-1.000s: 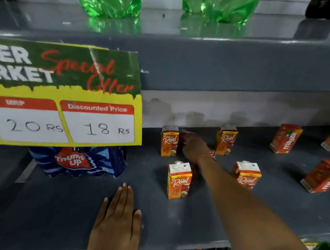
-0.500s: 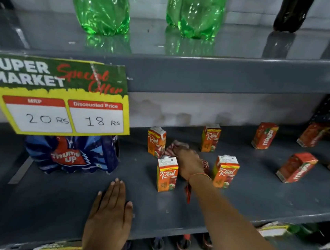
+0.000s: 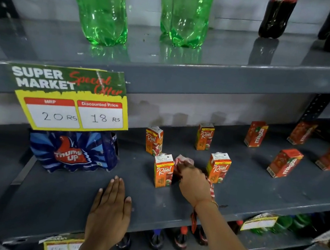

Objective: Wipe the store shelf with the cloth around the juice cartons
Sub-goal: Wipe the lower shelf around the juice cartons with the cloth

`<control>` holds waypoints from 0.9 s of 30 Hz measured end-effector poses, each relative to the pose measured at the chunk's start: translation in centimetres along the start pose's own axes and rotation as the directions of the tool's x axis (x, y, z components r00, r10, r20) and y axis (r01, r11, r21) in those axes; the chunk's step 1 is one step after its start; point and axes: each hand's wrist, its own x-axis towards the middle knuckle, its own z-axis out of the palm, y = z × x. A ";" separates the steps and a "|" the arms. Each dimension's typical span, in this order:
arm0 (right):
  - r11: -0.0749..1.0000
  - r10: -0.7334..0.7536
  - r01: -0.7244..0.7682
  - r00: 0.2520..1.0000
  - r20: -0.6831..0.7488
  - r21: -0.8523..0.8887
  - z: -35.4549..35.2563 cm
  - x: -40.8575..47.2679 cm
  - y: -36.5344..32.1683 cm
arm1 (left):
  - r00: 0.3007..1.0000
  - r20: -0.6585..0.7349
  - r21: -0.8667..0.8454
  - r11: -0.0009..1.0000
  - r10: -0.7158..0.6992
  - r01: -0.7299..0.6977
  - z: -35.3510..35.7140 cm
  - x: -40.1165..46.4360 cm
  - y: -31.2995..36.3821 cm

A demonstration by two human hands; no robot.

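Note:
Several orange Real juice cartons stand upright on the grey shelf (image 3: 255,188); one carton (image 3: 163,171) is front left, another (image 3: 218,168) front right, and two stand behind them. My right hand (image 3: 193,182) is between the two front cartons, pressed down on a red-and-white cloth (image 3: 182,160) that sticks out past my fingers. A strip of the cloth trails by my wrist. Near the front edge, my left hand (image 3: 110,209) lies flat on the shelf with fingers together, holding nothing.
Red Maaza cartons (image 3: 284,163) stand to the right. A blue Thums Up bottle pack (image 3: 72,151) sits left, under a hanging price sign (image 3: 70,99). Green bottles (image 3: 103,9) and dark bottles stand on the upper shelf. More bottles show below.
My right hand has drawn the cloth from the back of the shelf toward the front, between the cartons. My left hand stays flat near the edge. The view has shifted.

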 end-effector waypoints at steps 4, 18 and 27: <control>0.998 0.002 0.001 0.999 0.034 -0.065 -0.2 -2.5 0.7 | 1.000 0.003 -0.008 1.000 -0.020 0.020 -0.3 0.1 0.3; 0.982 -0.190 0.173 0.924 0.333 0.080 -6.8 -11.8 4.8 | 1.000 0.015 0.040 0.999 0.014 -0.014 -0.1 0.0 0.1; 0.957 -0.277 0.225 0.901 0.334 0.186 -3.2 -13.5 -2.7 | 0.996 0.002 -0.014 0.996 0.085 -0.085 0.1 -0.5 -2.8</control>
